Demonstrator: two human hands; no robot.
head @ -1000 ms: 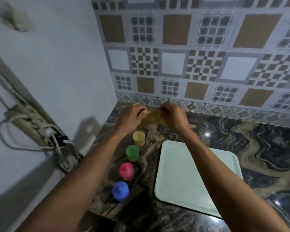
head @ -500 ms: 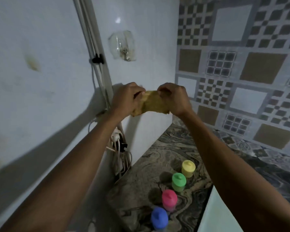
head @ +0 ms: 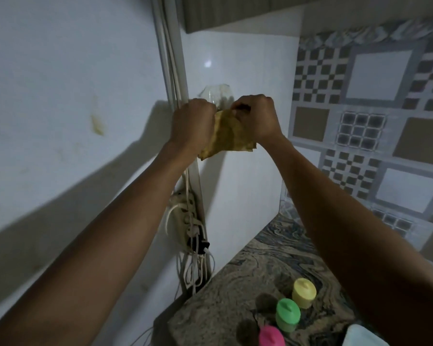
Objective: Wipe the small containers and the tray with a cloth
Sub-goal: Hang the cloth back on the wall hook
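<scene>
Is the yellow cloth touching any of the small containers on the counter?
No, the left hand and right hand grip the cloth high by the wall, above the yellow container, green container and pink container.

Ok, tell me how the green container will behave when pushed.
The green container looks like light plastic and fairly upright, so it would probably slide or tip easily. It stands close to the yellow container and the pink container, so it may bump them.

Bare left grip (head: 193, 123), bare right grip (head: 258, 118), bare forearms (head: 115, 231)
</scene>
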